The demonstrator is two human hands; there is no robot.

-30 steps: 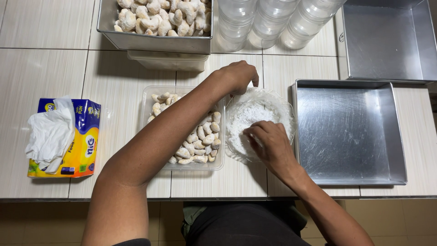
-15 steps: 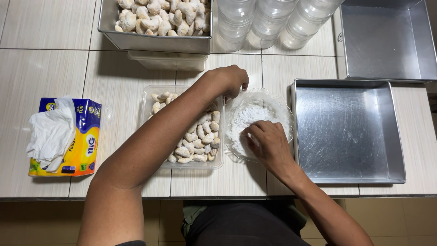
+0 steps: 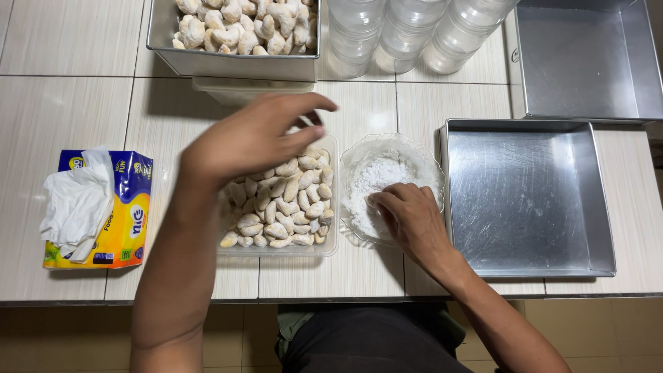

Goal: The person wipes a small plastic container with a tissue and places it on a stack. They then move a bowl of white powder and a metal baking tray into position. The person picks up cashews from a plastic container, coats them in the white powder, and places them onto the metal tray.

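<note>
While the right hand [image 3: 407, 214] presses fingers into one sugar bowl [image 3: 421, 155], the left hand [image 3: 259, 138] hovers loosely open.

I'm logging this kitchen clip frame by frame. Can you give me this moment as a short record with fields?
Left hand: raised over the clear plastic tray of pale crescent cookies, fingers loosely curled, blurred
Right hand: fingers in the clear bowl of white powder
Right of bowl: empty square metal pan
Left side: yellow-and-blue tissue pack
Far edge: metal tray heaped with cookies, clear plastic jars
</note>
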